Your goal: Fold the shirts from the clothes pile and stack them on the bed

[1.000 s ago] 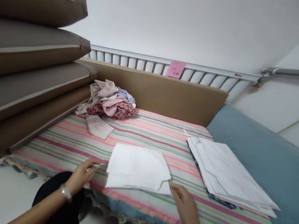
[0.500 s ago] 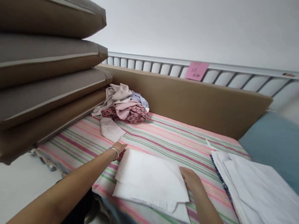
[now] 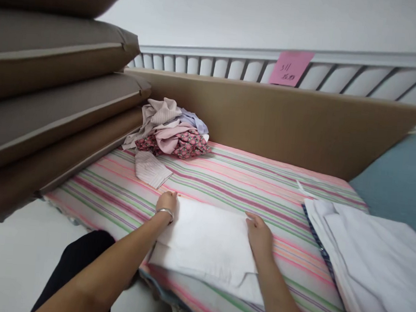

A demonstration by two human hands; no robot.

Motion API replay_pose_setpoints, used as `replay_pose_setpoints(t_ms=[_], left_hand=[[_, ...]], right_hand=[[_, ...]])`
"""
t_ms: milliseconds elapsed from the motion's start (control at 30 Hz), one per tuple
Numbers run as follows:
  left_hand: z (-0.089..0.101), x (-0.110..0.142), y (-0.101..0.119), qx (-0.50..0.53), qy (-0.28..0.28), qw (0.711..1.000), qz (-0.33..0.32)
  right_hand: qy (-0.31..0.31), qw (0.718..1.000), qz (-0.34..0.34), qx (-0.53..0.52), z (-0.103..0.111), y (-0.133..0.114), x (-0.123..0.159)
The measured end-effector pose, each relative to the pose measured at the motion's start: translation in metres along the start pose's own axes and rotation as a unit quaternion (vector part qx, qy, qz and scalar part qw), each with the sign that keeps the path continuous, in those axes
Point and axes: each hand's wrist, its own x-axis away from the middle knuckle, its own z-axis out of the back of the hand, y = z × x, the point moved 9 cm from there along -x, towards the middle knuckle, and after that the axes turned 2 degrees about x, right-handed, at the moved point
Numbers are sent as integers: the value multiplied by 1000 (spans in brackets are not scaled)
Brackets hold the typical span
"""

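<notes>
A folded white cloth (image 3: 207, 243) lies flat on the striped bedding, its layers showing along the near edge. My left hand (image 3: 167, 205), with a bracelet at the wrist, is closed at the far left corner of the cloth. At the far right corner, my right hand (image 3: 260, 236) pinches the edge between thumb and fingers. Some of the fingertips are hidden by the hands and the fabric.
To the right lies a stack of folded white cloths (image 3: 373, 267). A heap of crumpled clothes (image 3: 173, 131) sits at the back left, beside piled brown cushions (image 3: 64, 90). A brown padded board (image 3: 269, 117) and a railing with a pink note (image 3: 291, 68) run behind the striped bedding (image 3: 227, 182).
My right hand has moved up to the far right corner of the white cloth, and my left hand has closed further on the left corner. The view has shifted slightly.
</notes>
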Motion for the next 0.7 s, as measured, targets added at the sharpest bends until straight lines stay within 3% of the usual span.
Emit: replay_pose_setpoints(t_ms=[167,233,300,400,467,567,700], left_hand=[[18,5,2,-17,44,999,-14],[33,17,8,-18,71,996,-45],[41,40,23,-30,107,987,-120],[20,86,50,-109,110,947,-282],[-6,109,55,-166,83,924,-336],[-32,118,47,-195,51,922,-331],[-41,115,41,-201,44,922,-329]], right_hand=[[-18,997,23,74,12,-7,-3],[-15,994,40,102,23,-17,4],[4,984,94,150,30,-39,20],[19,947,190,257,14,-71,54],[-7,927,206,313,-11,-73,71],[-52,916,186,351,-43,-53,81],[-41,908,189,372,-53,-37,81]])
